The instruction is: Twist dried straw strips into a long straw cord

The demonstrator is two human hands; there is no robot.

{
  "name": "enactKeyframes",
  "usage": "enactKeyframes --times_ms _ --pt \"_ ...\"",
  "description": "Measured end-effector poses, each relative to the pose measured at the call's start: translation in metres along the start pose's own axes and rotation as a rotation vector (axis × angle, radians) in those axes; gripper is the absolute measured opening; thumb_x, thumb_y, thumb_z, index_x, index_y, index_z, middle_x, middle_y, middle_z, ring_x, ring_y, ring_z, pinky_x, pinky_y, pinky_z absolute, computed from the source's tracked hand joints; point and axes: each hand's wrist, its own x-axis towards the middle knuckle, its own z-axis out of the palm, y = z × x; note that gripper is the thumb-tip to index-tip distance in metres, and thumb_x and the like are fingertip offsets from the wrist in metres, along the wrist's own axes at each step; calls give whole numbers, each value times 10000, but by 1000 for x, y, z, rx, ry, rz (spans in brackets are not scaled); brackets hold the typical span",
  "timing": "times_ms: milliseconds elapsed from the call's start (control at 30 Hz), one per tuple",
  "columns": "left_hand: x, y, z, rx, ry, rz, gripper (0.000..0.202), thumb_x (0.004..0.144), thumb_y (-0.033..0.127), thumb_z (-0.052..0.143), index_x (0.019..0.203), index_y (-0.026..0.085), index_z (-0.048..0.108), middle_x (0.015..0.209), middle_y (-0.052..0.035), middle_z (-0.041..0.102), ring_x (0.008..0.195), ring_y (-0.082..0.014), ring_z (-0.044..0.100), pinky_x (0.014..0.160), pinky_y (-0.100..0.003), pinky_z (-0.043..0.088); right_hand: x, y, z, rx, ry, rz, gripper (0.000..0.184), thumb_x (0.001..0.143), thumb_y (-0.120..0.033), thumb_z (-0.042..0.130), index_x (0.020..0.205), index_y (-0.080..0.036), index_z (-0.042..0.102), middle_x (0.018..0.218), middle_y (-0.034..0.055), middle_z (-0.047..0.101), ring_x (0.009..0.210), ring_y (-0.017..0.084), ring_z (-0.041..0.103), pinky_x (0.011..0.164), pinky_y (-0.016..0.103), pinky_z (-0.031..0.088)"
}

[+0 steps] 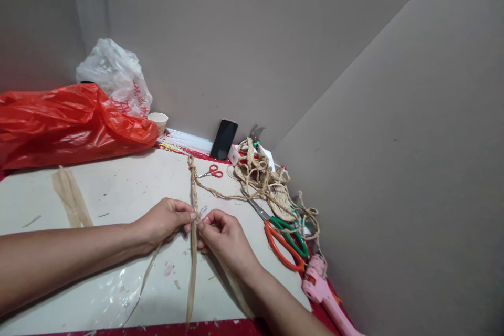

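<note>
A braid of dry tan plant fibre (193,189) runs away from me across the white board, with loose flat strands (192,278) hanging from its near end. My left hand (167,222) pinches the braid's near end between thumb and fingers, and a thin strand trails below it. Close on the right, my right hand (220,239) is closed in a pinch beside the same spot, with another strand running down under the wrist. A thin twisted cord (220,195) leads from the braid to the heap on the right. Fingertips partly hide the strands between the hands.
On the right lie orange-and-green scissors (281,239), a pink glue gun (323,291) and a heap of braided cord (271,181). Small red scissors (212,171), a phone (224,139), a paper cup (158,122), a red plastic bag (74,126) and flat strips (71,197) lie around the board (129,184).
</note>
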Motion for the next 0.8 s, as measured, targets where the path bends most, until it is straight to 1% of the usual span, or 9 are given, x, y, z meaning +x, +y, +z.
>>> enactKeyframes --times_ms 67,167,233,300,400,467,567,700,800 --pt "0 0 0 14 12 13 281 716 420 606 723 141 569 508 57 501 348 -30 234 378 -226 111 0 -1 0 180 -37 70 287 675 -359 659 775 -206 438 528 -63 542 408 104 510 398 210 422" --pt "-1 0 1 20 4 46 275 722 407 597 680 137 567 513 43 515 401 -42 312 426 -213 185 0 1 -3 289 -146 145 348 649 -396 695 833 -187 485 578 -47 582 366 76 478 347 187 408" --pt "0 -1 2 32 3 79 249 723 370 591 648 134 570 518 29 530 452 -59 378 477 -212 252 1 3 -7 270 -244 174 322 700 -448 646 758 -152 535 536 -36 569 327 51 427 318 164 373" --pt "0 0 2 71 18 112 217 722 332 588 639 130 583 518 25 537 485 -70 415 522 -216 297 3 4 -9 202 -285 168 336 749 -455 588 649 -137 546 449 -47 522 284 35 375 290 145 317" --pt "0 1 3 151 40 171 196 729 311 580 663 127 600 529 20 558 513 -82 455 564 -222 339 4 2 -7 142 -220 148 302 767 -363 552 562 -143 531 368 -61 480 240 30 331 262 139 238" --pt "-2 2 4 159 39 219 201 739 314 572 660 130 591 555 7 586 543 -97 499 596 -232 373 3 0 0 204 -169 143 255 758 -305 529 562 -141 542 366 -55 492 232 34 333 260 143 231" --pt "-5 2 5 103 -13 237 223 769 328 545 644 143 553 540 -4 600 527 -116 538 593 -252 408 -2 1 16 355 -90 172 215 739 -272 510 579 -137 555 391 -33 525 245 49 383 273 148 268" --pt "-6 -3 7 29 -124 218 282 812 367 494 619 161 492 462 19 537 434 -111 509 488 -239 390 -9 2 30 480 27 266 193 737 -267 522 613 -126 567 468 11 587 304 72 471 316 164 355" --pt "-4 -6 8 -6 -123 185 278 805 373 497 627 160 486 460 41 484 403 -85 457 442 -218 363 -11 -3 32 502 85 340 192 766 -268 509 668 -119 581 536 31 621 364 91 532 352 180 413"
